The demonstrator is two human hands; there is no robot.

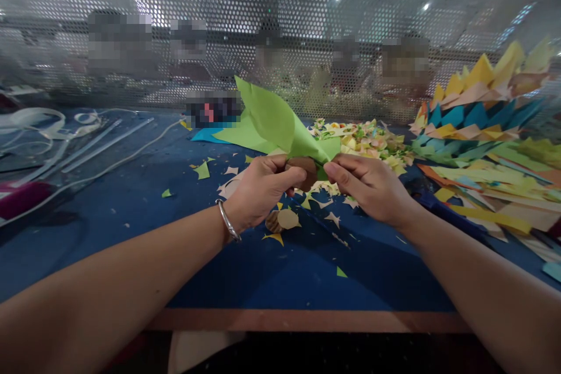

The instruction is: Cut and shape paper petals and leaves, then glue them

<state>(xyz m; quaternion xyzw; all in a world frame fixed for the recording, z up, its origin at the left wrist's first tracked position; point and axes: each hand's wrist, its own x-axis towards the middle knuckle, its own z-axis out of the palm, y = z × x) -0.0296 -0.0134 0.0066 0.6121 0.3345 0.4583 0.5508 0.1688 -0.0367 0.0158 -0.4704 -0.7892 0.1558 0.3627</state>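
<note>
Both hands hold a sheet of green paper above the middle of the table. My left hand, with a silver bangle at the wrist, is closed on a brown cardboard disc pressed against the paper. The paper's upper part curls up and to the left. My right hand pinches the paper's lower right edge between thumb and fingers. Below them, a round cardboard piece and a cream paper disc lie overlapping on the blue tabletop.
Paper scraps are heaped behind my hands. Layered zigzag-cut paper stands at the right, above loose paper strips. White cords and clear sticks lie at the left. A perforated screen rises behind the table.
</note>
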